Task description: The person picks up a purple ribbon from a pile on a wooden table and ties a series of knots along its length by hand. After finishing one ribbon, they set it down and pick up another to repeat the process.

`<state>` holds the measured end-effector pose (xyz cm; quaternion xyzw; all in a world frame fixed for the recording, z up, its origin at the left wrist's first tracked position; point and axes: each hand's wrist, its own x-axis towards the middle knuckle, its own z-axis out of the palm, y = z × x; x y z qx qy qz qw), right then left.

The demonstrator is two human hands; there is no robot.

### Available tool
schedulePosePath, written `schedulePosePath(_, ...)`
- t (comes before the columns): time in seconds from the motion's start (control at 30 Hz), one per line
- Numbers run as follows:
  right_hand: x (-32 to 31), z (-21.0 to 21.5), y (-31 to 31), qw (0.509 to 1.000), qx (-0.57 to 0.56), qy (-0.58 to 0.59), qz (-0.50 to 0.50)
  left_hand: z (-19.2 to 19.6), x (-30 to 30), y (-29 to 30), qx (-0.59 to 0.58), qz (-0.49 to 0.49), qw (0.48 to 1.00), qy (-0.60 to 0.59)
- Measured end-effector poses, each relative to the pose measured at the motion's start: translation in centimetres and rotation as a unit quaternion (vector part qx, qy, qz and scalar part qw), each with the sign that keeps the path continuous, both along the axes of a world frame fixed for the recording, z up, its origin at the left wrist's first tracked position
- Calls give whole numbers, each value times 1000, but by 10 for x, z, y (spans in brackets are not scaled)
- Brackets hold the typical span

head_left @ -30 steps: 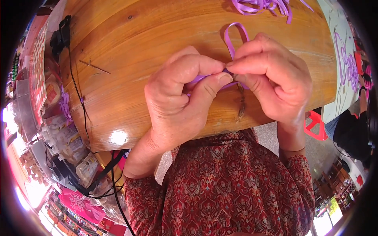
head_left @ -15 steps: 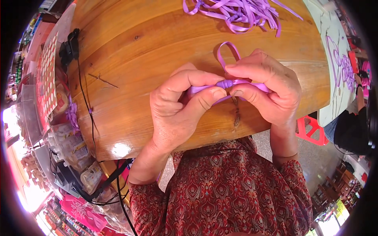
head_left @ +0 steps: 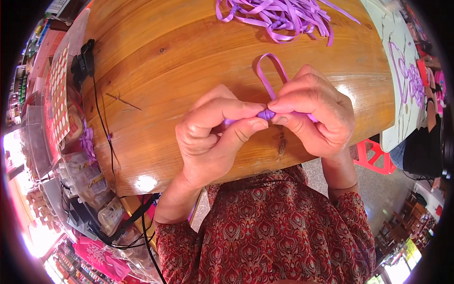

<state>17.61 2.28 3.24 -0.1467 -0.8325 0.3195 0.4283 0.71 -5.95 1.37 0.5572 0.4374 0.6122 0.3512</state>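
Above the near part of the wooden table, both my hands pinch one purple ribbon (head_left: 266,81) with a coiled knot (head_left: 266,114) in it. My left hand (head_left: 208,135) is closed, thumb and forefinger on the knot's left end. From the other side my right hand (head_left: 318,113) pinches the ribbon at the knot's right end, its fingers curled. A loop of the ribbon stands up beyond my right fingertips. Parts of the ribbon are hidden inside both hands. At the far edge lies a pile of similar purple ribbons (head_left: 288,16), some with coiled knots.
On the wooden table (head_left: 156,94) are a thin dark twig-like piece (head_left: 124,101) and a black cable (head_left: 101,123). Clear plastic containers (head_left: 87,175) crowd the left edge. A white marbled table (head_left: 395,113) with more purple ribbon and a red stool (head_left: 373,157) stand at the right, near another person.
My fingertips have closed in around the knot, covering more of it and the ribbon beside it. Both hands have shifted slightly left, and the ribbon loop stands straighter.
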Motion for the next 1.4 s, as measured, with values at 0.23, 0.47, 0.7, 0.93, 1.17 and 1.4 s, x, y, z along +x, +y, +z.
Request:
schedulePosePath(0.23, -1, 0, -7, 999, -48, -1, 16, 0, 2, -2, 71, 34, 993, 83)
schedulePosePath(0.47, 2, -1, -8, 996, -89, -12, 25, -1, 4, -5, 65, 32, 990, 118)
schedulePosePath(0.7, 4, -1, -11, 982, -182, -31, 30, -3, 6, -3, 28, 22, 995, 93)
schedulePosePath(0.93, 7, 5, 1, 970, -229, 5, 82, -5, -2, 6, -117, -65, 979, -157)
schedulePosePath(1.17, 6, 1, 8, 973, -198, -17, 114, -4, -6, 7, -183, -145, 948, -218)
schedulePosePath(1.4, 0, 0, 15, 963, -167, -30, 209, -19, -7, 5, -242, -205, 885, -341)
